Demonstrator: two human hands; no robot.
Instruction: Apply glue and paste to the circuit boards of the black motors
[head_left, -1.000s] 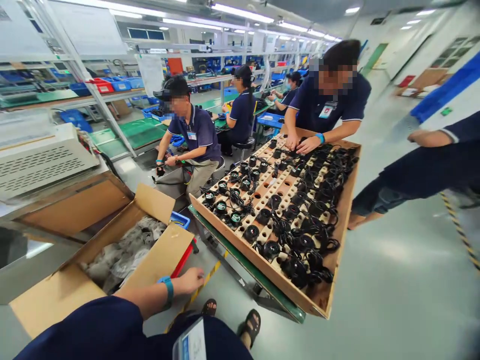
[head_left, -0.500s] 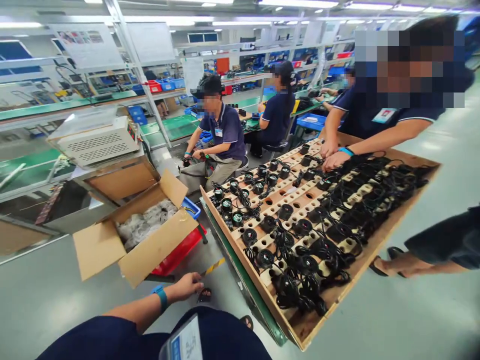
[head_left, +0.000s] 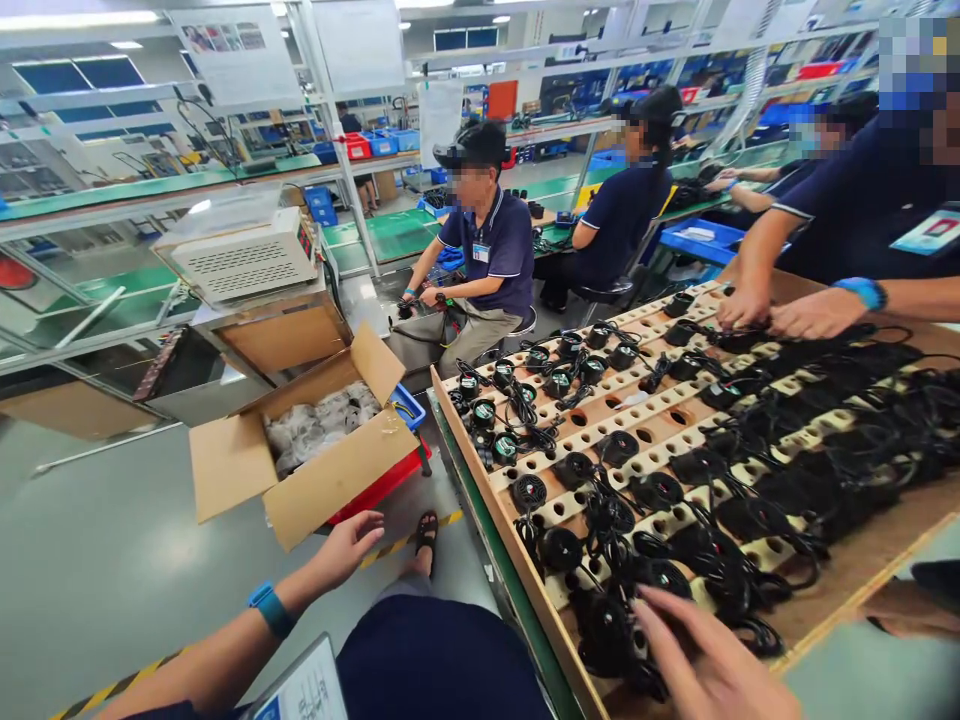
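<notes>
Round black units (head_left: 562,549) and looped cords (head_left: 526,403) crowd a wooden tray (head_left: 510,525).

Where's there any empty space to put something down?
The shiny grey floor left of the open brown cardboard box looks bare. The shallow wooden tray has a bare strip between black cable bundles and its right edge. It's crowded near the right hand, among round black devices.
</notes>
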